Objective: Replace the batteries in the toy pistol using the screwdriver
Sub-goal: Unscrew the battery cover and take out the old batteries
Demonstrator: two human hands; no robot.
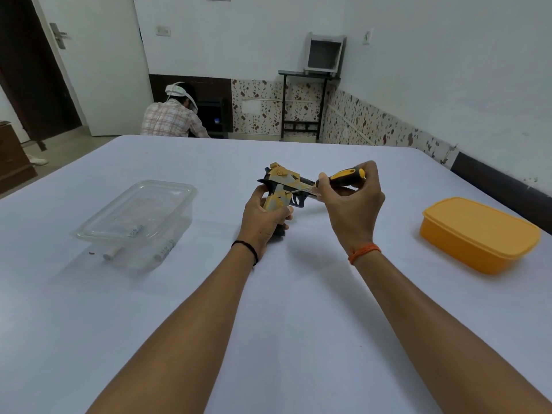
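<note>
The left hand [264, 218] grips the toy pistol [283, 189] by its handle above the worktop [298, 294] while the right hand [349, 204] holds the screwdriver [337, 179] with its tip at the grip, so screw work seems underway, with the batteries [134, 231] waiting in the clear tub [167, 192].

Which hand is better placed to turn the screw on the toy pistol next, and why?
The right hand. It already grips the screwdriver, whose tip points at the toy pistol. The left hand grips the pistol's handle, steadying it.
</note>
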